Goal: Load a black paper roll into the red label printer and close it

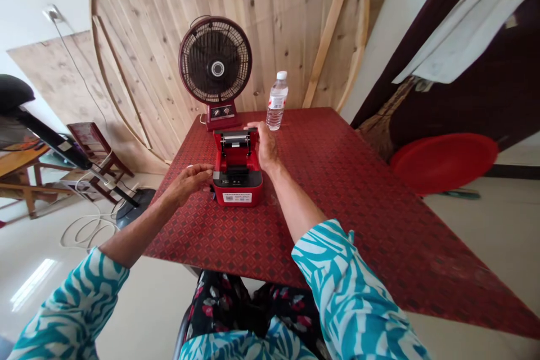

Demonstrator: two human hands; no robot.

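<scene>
A small red and black label printer (238,180) sits on the table with its lid (235,139) raised, so its inside shows. A white sticker with print (237,197) is on its front. At the printer's left side, my left hand (192,180) has its fingers together, with the tips against the edge of the body. My right hand (266,146) grips the raised lid at its right edge, one finger reaching over the top. The far side of that hand's grip is hidden behind the lid.
Behind the printer stands a dark red fan (216,67), with a water bottle (277,102) to its right. All rest on a red patterned table (329,191). A black stand (76,152) with cables is on the left; a red basin (447,163) is at right.
</scene>
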